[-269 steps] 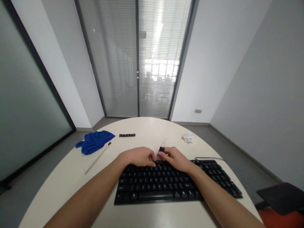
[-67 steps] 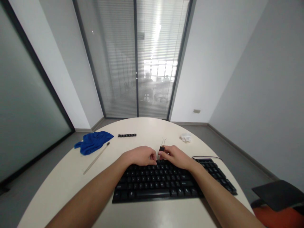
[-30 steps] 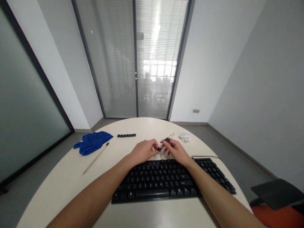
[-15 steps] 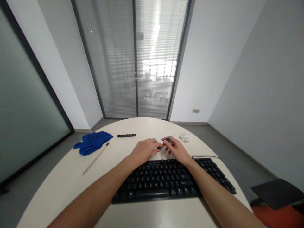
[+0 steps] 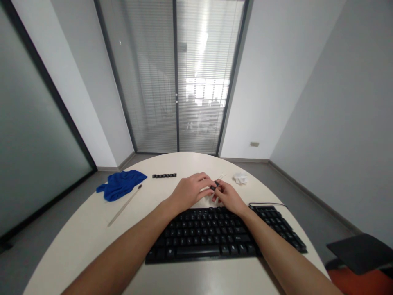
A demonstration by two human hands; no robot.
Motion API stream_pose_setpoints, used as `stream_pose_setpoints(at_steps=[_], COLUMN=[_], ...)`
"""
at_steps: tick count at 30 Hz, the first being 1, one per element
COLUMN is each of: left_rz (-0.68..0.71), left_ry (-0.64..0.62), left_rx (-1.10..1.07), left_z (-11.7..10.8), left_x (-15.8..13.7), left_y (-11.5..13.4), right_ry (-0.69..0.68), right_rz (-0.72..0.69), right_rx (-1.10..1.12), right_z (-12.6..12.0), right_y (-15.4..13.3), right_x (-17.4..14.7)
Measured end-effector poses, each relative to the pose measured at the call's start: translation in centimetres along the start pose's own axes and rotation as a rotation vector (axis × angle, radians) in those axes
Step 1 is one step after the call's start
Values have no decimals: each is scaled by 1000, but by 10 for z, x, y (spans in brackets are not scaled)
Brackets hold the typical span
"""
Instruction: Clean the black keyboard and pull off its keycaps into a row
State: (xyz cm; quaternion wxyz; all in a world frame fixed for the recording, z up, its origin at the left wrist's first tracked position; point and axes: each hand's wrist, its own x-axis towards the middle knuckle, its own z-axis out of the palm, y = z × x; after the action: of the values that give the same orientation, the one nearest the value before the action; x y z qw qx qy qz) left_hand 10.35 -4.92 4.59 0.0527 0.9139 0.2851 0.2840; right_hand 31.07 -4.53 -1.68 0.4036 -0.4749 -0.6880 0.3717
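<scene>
Just beyond the back edge of a black keyboard [image 5: 208, 229], my two hands meet. My left hand [image 5: 190, 190] is closed, its fingertips pinching a small black keycap [image 5: 212, 188]. The thumb and fingers of my right hand [image 5: 229, 198] are closed on a small dark square piece [image 5: 217, 183], close against the keycap; fingers partly cover both, and I cannot make out what the piece is. Farther back on the table, several black keycaps [image 5: 164, 175] lie in a row to the left of my hands.
On the left of the round white table [image 5: 76, 246] are a crumpled blue cloth [image 5: 123, 184] and a thin brush [image 5: 125, 206]. Crumpled white tissue [image 5: 240, 178] and thin white sticks [image 5: 221, 177] lie at the back right. A chair [image 5: 359, 254] stands at the lower right.
My left hand has moved right and slightly up with the keycap, bringing it against the dark piece in my right hand. The fingers of both hands are now closer together.
</scene>
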Motion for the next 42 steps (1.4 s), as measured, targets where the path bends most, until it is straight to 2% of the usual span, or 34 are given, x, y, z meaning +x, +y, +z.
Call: stream_pose_setpoints(at_steps=[6,8,10,16,20,26,42], left_rz=[-91,-125,-170,-351,-407,-395,-384], left_ry=[388,470,501,330,201,87,82], left_rx=[-94,-80,-35,162,247,332,386], left_z=[-40,-47,-46,-14,7,25,41], left_x=[27,32,33,9,-5,-12,-21], left_y=[-5,-16,-32,-96,-121,-133,-153], right_ry=[-19,-24,-28,-44,-49,-57,-70], right_rz=[22,30,33,27,38,31,34], right_rx=[9,12,14,-5,0,-9,6], right_z=[3,3,3,3,3,3,3], right_y=[-1,0,0,-1,-1,-3,0], right_x=[0,0,1,0,0,-1,0])
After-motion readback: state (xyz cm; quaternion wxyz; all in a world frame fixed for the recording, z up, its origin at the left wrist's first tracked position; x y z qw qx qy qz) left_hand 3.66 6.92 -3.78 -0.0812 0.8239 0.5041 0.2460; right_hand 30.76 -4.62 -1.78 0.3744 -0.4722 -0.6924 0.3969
